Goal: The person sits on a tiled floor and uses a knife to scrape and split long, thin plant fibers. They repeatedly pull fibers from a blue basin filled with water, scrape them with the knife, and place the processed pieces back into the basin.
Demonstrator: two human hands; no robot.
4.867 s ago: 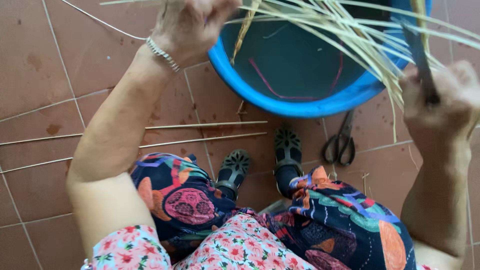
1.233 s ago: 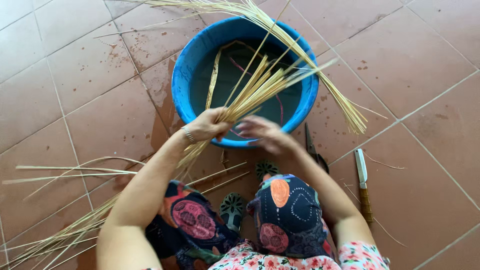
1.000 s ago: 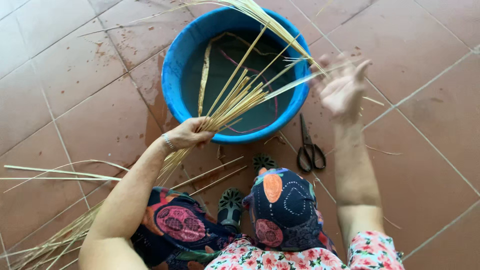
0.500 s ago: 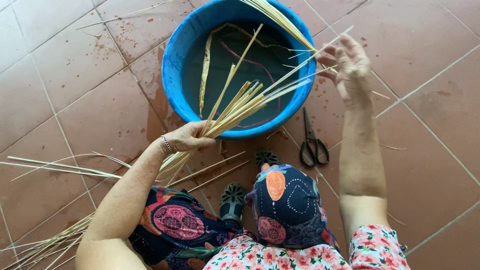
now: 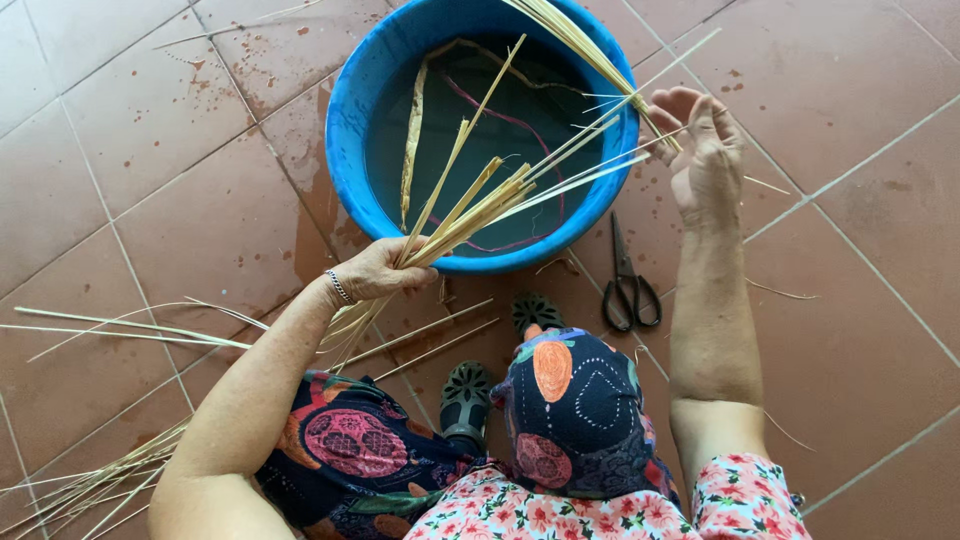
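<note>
My left hand is closed around a bundle of pale straw strips that fan out up and to the right over a round blue tub. My right hand is raised at the tub's right rim with fingers spread, touching the thin tips of the strips; a second sheaf of straw runs down to it from the top. Inside the tub lie a long bent strip and a thin reddish cord in dark water.
Black scissors lie on the red tiled floor right of my knees. Loose straw strips lie at the left, and a thicker heap at the lower left corner. My black shoes and patterned trousers fill the bottom.
My right hand let go of the bundle near my left hand and moved out to the right and up to the strip tips. The left hand kept its hold on the bundle.
</note>
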